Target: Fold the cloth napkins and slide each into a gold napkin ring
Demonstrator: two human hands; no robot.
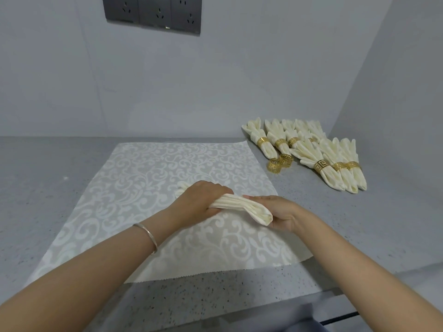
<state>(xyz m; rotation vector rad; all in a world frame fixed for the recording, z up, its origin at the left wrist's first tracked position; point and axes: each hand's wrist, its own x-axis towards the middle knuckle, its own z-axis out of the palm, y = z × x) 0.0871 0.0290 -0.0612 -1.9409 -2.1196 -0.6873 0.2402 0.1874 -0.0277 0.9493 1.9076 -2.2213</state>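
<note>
A cream cloth napkin [239,204], folded into a narrow pleated bundle, lies across the patterned white placemat [148,178]. My left hand [203,200] grips the bundle's far half from above. My right hand [275,212] cups its folded near end from the right. Two loose gold napkin rings [280,162] lie on the counter to the right of the mat. Behind them rest several finished napkins [330,164], each with a gold ring around it.
The grey speckled counter [48,188] runs to a grey back wall and a side wall on the right. A dark socket panel [153,14] hangs on the back wall. The counter's front edge [311,295] is near my arms.
</note>
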